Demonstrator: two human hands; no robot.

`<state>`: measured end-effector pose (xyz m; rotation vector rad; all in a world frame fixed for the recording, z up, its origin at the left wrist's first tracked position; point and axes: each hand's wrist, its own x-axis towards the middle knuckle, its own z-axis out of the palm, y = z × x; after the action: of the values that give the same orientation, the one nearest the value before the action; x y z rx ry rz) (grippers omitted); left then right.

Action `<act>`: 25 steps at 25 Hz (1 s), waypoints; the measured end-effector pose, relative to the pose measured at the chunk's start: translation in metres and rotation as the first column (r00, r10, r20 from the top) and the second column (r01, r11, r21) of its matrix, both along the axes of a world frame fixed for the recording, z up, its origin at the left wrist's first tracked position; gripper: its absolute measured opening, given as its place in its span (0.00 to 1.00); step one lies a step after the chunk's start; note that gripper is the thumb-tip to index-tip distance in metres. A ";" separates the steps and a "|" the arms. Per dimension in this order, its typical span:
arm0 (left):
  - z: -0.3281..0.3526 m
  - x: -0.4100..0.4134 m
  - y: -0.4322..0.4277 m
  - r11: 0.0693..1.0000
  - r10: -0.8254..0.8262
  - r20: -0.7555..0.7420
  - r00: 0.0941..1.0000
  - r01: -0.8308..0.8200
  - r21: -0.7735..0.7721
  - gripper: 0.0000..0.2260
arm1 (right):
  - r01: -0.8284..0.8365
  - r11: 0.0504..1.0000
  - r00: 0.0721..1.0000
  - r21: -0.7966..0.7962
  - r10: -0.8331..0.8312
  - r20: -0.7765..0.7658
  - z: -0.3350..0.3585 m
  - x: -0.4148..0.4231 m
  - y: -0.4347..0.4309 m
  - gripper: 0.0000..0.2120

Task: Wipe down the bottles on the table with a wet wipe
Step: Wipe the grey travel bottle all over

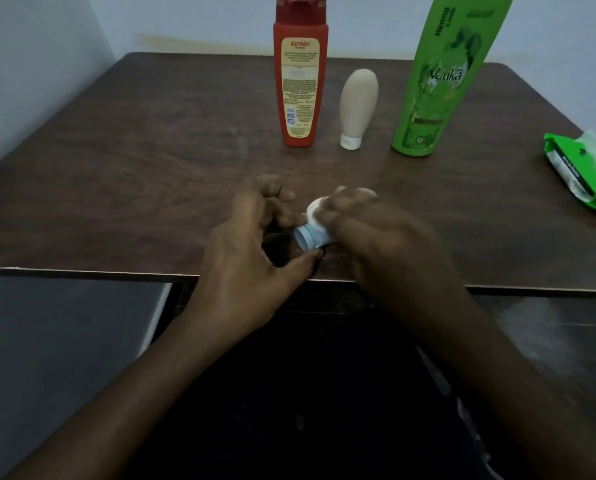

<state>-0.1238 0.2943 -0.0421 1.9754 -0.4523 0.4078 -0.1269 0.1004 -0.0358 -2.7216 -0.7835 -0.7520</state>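
A small pale blue bottle (310,237) lies tilted just above the table's near edge, between my two hands. My left hand (251,251) grips its lower end with thumb and fingertips. My right hand (376,237) covers its upper part and presses a white wet wipe (315,207) against it; most of the wipe is hidden under my fingers. Farther back stand an orange-red bottle (300,81), a beige tube (357,105) upside down on its white cap, and a tall green bottle (438,77).
The dark wooden table (151,168) has its near edge right under my hands. A green pack of wet wipes (584,171) lies open at the right edge, one wipe sticking out. A pale wall rises behind and to the left.
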 end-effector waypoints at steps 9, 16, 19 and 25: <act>0.000 -0.002 0.001 1.000 -0.030 -0.006 1.000 0.030 -0.001 0.30 | 0.028 1.000 0.999 -0.001 -0.027 0.024 0.003 -0.005 0.007 0.20; -0.001 -0.001 0.001 1.000 -0.015 0.013 1.000 0.015 0.003 0.29 | 0.169 0.983 0.983 0.070 -0.174 0.059 0.006 0.003 0.003 0.22; 0.001 -0.002 -0.001 1.000 -0.019 0.006 1.000 0.018 0.013 0.30 | 0.026 0.999 0.999 0.023 -0.027 0.018 0.008 -0.011 0.014 0.21; -0.001 -0.001 -0.001 0.998 -0.013 0.069 0.998 0.008 0.070 0.23 | 0.267 0.947 0.964 0.177 -0.263 -0.047 0.000 0.025 -0.025 0.19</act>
<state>-0.1243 0.2937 -0.0431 2.0298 -0.5269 0.4608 -0.1015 0.0752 -0.0358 -2.6903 -0.3253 -0.8003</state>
